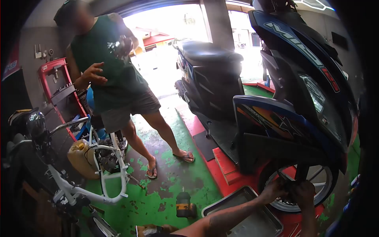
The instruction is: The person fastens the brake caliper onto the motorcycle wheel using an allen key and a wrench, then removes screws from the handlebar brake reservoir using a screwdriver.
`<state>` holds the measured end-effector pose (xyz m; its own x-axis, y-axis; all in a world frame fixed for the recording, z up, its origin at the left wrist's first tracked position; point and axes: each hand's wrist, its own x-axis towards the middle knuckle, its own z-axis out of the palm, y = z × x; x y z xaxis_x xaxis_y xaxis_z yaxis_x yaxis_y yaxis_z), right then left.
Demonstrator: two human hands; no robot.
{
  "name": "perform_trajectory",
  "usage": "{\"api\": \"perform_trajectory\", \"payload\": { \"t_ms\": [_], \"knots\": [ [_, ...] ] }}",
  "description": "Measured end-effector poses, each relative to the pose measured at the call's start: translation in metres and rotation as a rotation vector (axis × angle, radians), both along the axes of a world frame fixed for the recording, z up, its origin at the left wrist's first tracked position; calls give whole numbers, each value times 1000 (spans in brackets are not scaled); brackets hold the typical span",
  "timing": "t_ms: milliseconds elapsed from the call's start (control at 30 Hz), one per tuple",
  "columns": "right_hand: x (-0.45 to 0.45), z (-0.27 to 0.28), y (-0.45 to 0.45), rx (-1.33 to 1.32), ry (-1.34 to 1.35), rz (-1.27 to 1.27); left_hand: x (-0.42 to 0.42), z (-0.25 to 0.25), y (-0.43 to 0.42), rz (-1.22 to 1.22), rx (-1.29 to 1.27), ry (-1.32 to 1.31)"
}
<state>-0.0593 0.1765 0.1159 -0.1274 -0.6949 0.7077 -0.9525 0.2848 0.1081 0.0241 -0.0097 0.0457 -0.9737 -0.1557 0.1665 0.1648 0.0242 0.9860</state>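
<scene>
Beside the front wheel (324,178) of a dark blue scooter (276,118), both of my hands are close together. My left hand (274,191) reaches in from the left, fingers curled at a dark part by the wheel's hub. My right hand (303,193) is closed next to it, almost touching. What the fingers grip is dark and too small to make out. Under my left forearm lies a grey metal tray (252,225). A black-and-yellow object (184,205), perhaps a power tool, stands on the floor left of the tray.
A co-worker (114,75) in a green top stands at left, a shiny metal part (116,48) near one hand. A white bike frame (79,189), a yellowish jerrycan (83,158) and a red press stand (59,91) are also left. The scooter rests over a red platform (209,158).
</scene>
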Motion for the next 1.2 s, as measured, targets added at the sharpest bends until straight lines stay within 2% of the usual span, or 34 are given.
{"api": "perform_trajectory", "payload": {
  "t_ms": [100,200,300,400,533,600,800,900,1000,1100,1167,1200],
  "knots": [
    [3,5,0,12,-26,0,-2,-5,3,37,-17,168],
    [-6,-7,2,4,9,-13,-13,-21,5,-66,127,200],
    [-15,-16,5,21,33,20,-14,-23,2,-127,155,126],
    [-10,-12,2,59,-2,5,-16,-28,7,-83,261,242],
    [6,10,1,69,-54,14,-18,-28,5,-9,33,233],
    [-2,1,6,81,-58,15,-16,-24,3,-3,-2,226],
    [-12,-13,8,57,12,28,-11,-16,3,4,59,226],
    [-1,-2,0,43,-13,24,-8,-10,-4,-57,3,55],
    [-3,-3,4,85,-51,30,-17,-24,1,-52,107,121],
    [-8,-6,5,53,-19,59,-11,-15,-1,-35,6,127],
    [-9,-7,0,6,49,71,-2,-4,-1,70,-101,196],
    [-9,-8,-5,-5,76,96,1,-2,-1,63,-80,206]
  ]
}}
